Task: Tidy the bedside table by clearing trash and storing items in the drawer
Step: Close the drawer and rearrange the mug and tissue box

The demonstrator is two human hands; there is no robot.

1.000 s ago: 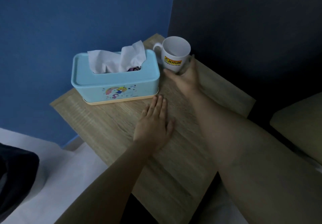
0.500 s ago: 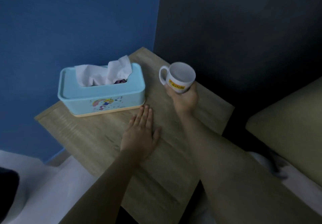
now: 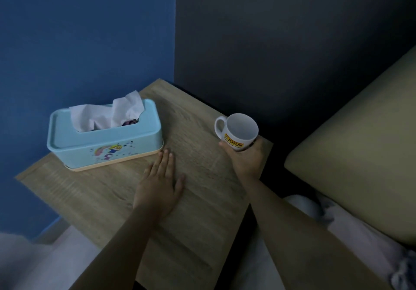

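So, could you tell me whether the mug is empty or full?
Empty: the mug tilts toward the camera in the right hand, showing bare white inside.

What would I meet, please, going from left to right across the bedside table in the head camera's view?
Blue tissue box → left hand, flat on the table → white mug, held in the right hand → beige cushion beside the table.

mug base hidden by fingers

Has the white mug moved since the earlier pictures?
Yes. The white mug, in the right hand, went away from the tissue box toward the table's right edge.
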